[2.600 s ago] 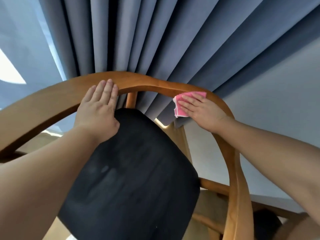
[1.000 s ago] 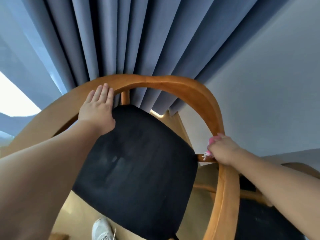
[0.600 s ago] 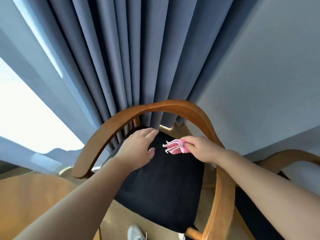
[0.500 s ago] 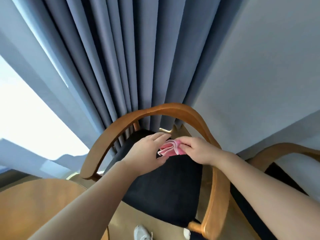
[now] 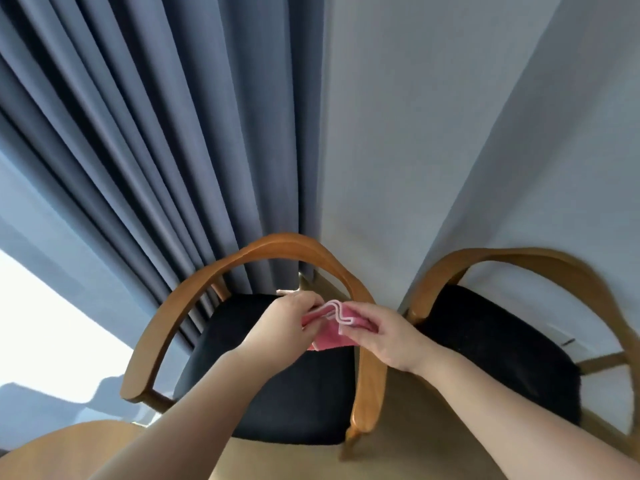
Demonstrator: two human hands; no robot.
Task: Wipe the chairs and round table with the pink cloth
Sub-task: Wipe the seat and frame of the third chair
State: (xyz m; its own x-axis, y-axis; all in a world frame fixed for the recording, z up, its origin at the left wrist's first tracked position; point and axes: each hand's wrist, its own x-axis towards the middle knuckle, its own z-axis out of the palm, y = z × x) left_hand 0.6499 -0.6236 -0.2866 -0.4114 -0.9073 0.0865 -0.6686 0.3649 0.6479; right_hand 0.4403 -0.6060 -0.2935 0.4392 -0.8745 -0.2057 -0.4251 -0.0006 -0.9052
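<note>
The pink cloth (image 5: 329,332) is bunched between both hands, above the black seat of the near wooden chair (image 5: 162,327). My left hand (image 5: 282,327) pinches its left side and my right hand (image 5: 379,336) pinches its right side, with a folded white-edged rim standing up between them. A second wooden chair (image 5: 512,258) with a black seat stands to the right. The round wooden table (image 5: 69,452) shows at the lower left, partly hidden by my left arm.
Blue-grey curtains (image 5: 156,150) hang behind the near chair. A pale wall (image 5: 433,133) runs behind both chairs. Bright window light fills the left edge. Tan floor (image 5: 408,441) lies between and before the chairs.
My right hand left the chair's armrest with the cloth and brought it over the seat. My left hand came off the backrest and took hold of the cloth. The view pulled back, showing the second chair.
</note>
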